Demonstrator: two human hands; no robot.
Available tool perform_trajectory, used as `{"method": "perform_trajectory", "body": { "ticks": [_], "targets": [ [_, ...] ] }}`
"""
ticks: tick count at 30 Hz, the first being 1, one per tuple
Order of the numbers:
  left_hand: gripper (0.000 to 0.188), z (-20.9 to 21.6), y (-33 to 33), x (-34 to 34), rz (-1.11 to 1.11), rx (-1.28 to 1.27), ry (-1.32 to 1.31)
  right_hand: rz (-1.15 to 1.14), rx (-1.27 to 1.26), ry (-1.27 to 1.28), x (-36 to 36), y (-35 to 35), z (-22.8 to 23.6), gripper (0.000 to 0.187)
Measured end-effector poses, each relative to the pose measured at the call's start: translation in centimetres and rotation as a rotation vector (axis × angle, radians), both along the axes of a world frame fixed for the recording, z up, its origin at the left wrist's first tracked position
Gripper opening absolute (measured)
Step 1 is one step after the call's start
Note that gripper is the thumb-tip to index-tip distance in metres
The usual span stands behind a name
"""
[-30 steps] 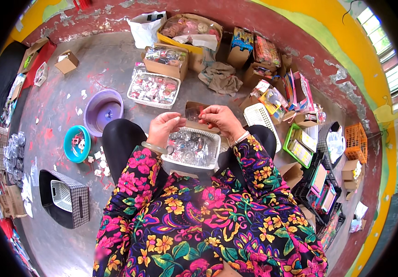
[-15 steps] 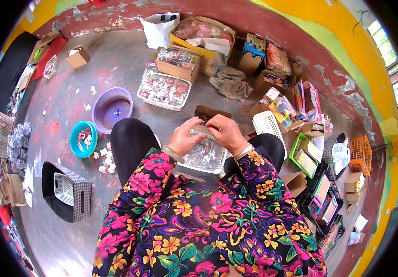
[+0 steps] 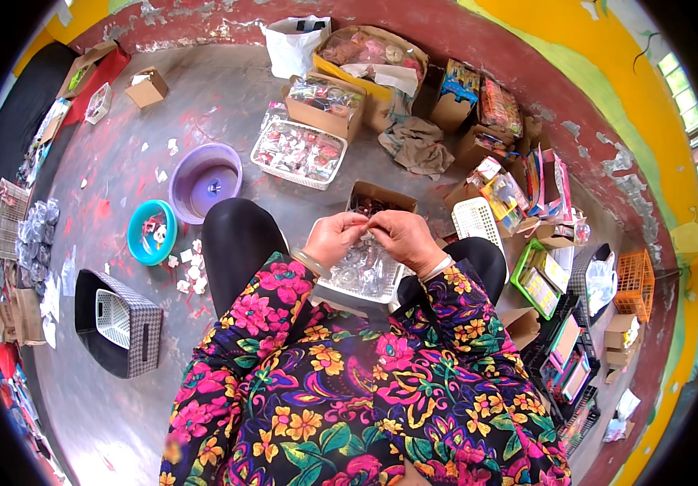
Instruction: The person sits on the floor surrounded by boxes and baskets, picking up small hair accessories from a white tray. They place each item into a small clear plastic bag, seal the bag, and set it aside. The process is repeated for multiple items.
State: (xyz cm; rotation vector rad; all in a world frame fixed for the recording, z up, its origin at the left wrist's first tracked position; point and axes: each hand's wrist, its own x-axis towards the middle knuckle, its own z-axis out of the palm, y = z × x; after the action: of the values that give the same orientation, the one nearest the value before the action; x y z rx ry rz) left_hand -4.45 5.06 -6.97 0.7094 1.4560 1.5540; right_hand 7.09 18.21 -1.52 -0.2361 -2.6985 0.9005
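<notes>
Head view shows both hands [image 3: 331, 245] [image 3: 407, 240] together at pinched fingertips above a white basket [image 3: 357, 295] of packets [image 3: 369, 272], any print seemingly illegible.

The person's left hand [image 3: 332, 240] and right hand [image 3: 408, 237] come together before the body, fingers [image 3: 383, 220] curled and pinched at the tips. The left forearm [image 3: 276, 293] and right forearm [image 3: 464, 298] slant inward between the spread left knee [image 3: 239, 227] and right knee [image 3: 481, 263].

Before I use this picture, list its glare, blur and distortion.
Head view throughout: pale sheen on the floor, lower left; red wall bowed by fisheye; blurred smudge low on left sleeve; detail too small to read between left hand and right hand.
</notes>
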Motion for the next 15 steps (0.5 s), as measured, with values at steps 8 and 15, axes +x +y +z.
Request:
{"method": "perform_trajectory", "body": {
  "ticks": [8, 15],
  "targets": [
    [0.017, -0.3, -0.2, -0.3, -0.046, 0.004, -0.039, -0.036, 0.068, -0.009, 0.0, -0.2, 0.8, 0.010],
    [0.018, 0.3, -0.5, 0.1, -0.065, -0.058, 0.294, -0.029, 0.025, -0.082, -0.1, -0.4, 0.8, 0.010]
  ]
}}
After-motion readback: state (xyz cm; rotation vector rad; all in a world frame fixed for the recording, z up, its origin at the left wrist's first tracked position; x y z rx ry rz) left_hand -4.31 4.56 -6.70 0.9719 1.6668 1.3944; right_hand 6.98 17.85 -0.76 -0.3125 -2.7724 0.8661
